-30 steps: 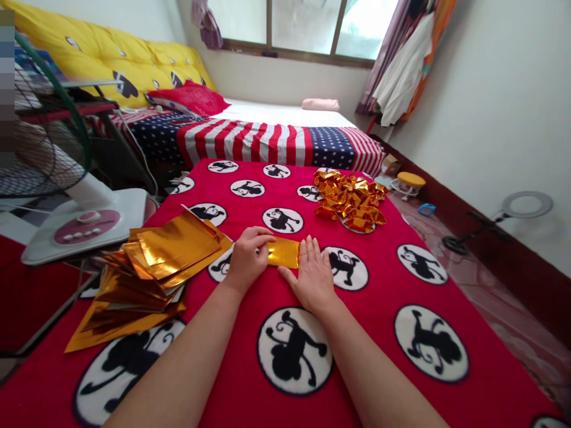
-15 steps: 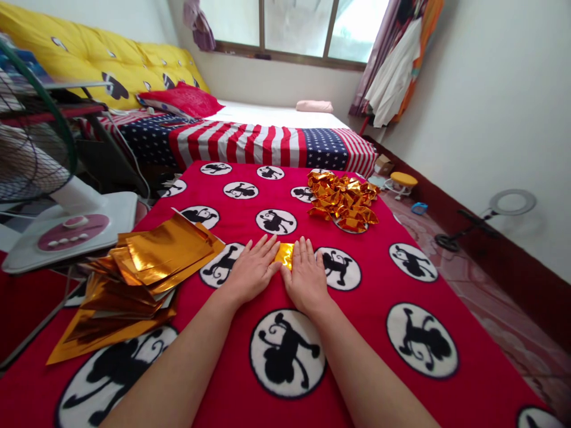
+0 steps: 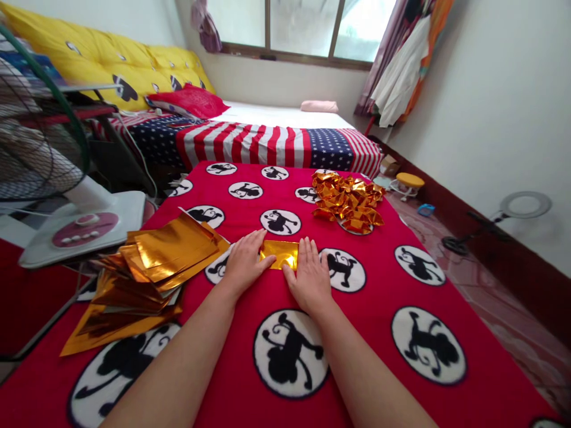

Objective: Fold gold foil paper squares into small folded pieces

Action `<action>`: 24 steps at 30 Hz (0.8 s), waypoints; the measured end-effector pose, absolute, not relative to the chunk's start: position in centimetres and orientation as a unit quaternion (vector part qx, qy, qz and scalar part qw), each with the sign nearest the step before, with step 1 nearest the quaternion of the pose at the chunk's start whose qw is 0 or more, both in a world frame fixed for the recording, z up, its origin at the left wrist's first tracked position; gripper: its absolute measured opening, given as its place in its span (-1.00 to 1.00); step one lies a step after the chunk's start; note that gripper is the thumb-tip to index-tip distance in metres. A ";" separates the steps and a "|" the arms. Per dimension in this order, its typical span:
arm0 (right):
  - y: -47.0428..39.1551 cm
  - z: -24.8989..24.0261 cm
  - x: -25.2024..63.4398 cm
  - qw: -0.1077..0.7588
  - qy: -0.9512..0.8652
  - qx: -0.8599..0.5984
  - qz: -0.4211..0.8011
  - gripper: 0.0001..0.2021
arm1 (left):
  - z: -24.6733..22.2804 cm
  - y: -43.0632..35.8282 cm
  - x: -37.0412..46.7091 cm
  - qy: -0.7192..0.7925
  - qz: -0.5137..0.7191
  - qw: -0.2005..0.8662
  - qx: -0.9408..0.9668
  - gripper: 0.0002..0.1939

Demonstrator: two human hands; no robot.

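A small folded piece of gold foil paper (image 3: 280, 254) lies flat on the red cloth (image 3: 223, 368) printed with black monkeys in white circles. My left hand (image 3: 247, 258) rests at its left end, fingers stretched out and thumb on the foil. Lying flat over the right end is my right hand (image 3: 308, 270), its fingers straight and its thumb near the lower edge. Both hands cover the ends of the piece, so its full length is hidden. To the left sits a loose stack of gold foil sheets (image 3: 172, 252).
Folded gold foil shapes (image 3: 348, 199) are heaped at the table's far right. A white fan base (image 3: 84, 229) stands on the left. Beyond the table is a bed with a striped, starred cover (image 3: 250, 142). A yellow stool (image 3: 409, 180) and a ring light (image 3: 526, 205) stand right.
My left hand has slid to the left, uncovering more of the folded foil. My right hand stays near the right end. The view has shifted slightly.
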State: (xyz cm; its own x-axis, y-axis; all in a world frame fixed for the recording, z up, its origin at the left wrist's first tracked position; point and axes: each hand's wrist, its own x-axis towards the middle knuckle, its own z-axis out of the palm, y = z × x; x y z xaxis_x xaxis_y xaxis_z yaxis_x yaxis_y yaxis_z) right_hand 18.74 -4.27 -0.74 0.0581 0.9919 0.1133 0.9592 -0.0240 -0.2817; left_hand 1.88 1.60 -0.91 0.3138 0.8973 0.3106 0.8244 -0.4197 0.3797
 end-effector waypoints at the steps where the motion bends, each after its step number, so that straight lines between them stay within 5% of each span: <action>1: -4.2 -0.8 18.8 0.151 -0.683 -0.712 0.059 -0.26 | -0.9 1.6 1.9 0.541 0.247 0.076 0.800 -0.32; 12: -3.7 -0.8 19.6 0.331 -0.617 -0.708 0.093 -0.14 | -0.7 1.4 1.8 0.613 0.296 0.091 0.727 -0.57; 24: -3.5 -0.9 19.6 0.362 -0.607 -0.700 0.105 -0.11 | -0.4 1.4 1.7 0.521 0.353 0.205 0.749 -0.81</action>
State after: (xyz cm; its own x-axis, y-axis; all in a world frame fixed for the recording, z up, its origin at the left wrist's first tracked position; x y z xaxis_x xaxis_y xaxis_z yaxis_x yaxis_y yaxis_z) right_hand 19.65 -3.47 -0.87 0.2422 0.9251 0.2924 0.7736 -0.0023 -0.6337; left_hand 1.71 1.45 -0.44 0.2065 0.9262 0.3154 0.6361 -0.3720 0.6760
